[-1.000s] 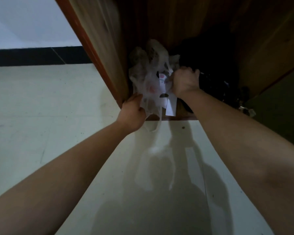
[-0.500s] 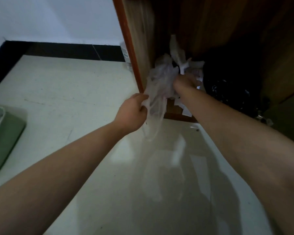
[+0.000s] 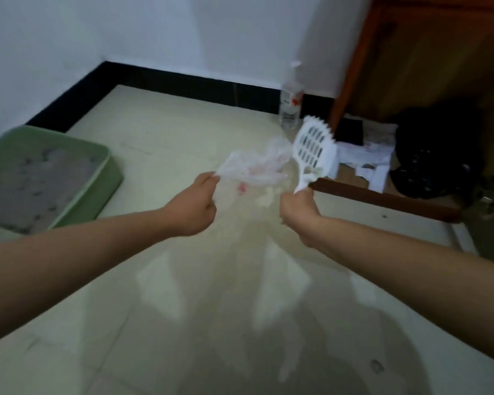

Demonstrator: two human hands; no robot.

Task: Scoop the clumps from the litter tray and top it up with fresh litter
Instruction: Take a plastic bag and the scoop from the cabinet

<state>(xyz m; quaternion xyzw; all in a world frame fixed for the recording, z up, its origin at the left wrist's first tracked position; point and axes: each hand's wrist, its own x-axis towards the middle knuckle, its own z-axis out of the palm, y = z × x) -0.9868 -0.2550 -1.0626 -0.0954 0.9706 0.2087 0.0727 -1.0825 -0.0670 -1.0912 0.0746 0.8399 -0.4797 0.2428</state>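
Observation:
A green litter tray with grey litter and several dents or clumps sits on the floor at the left. My left hand pinches a thin clear plastic bag with red print, held out over the floor. My right hand grips the handle of a white slotted litter scoop, its head tilted up and away. The bag stretches between the two hands, and both are well to the right of the tray.
An open wooden cupboard stands at the right, with a black bag and white papers on its floor. A clear spray bottle stands by the black skirting. The pale tiled floor is glossy.
Both hands have come out of the cupboard, with the plastic bag in the left and the white scoop now in the right. The view has swung left and the litter tray shows.

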